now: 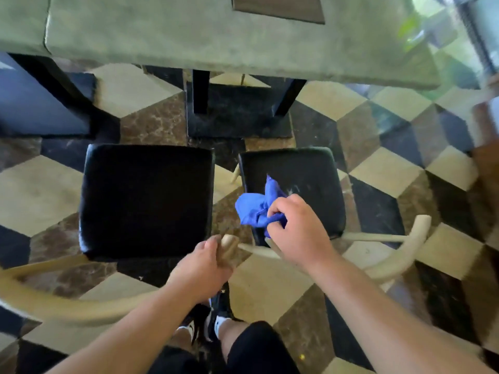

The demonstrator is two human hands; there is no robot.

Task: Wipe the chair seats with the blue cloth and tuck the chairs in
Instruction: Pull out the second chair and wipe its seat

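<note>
Right hand [298,233] is closed on the bunched blue cloth [256,209], which sits at the near left corner of the right chair seat [305,174], part of it spilling off the seat's left edge. Left hand [208,261] is wrapped around the pale wooden end of a chair's curved back rail [229,245], between the two seats; which chair that end belongs to is hard to tell. Pale smudges show on the right seat just beyond the cloth, so that seat looks only partly wiped, and the wadded cloth could skim over them with little flat contact. The left chair seat [145,201] looks clean, though the blur hides any fine dust. Both chairs stand well out from the green table [243,41], side by side and close together. Pushed in like that, their rails or legs could knock each other or catch the dark table base [237,114] ahead, and a one-handed push on the rail end would likely turn the chair off line.
</note>
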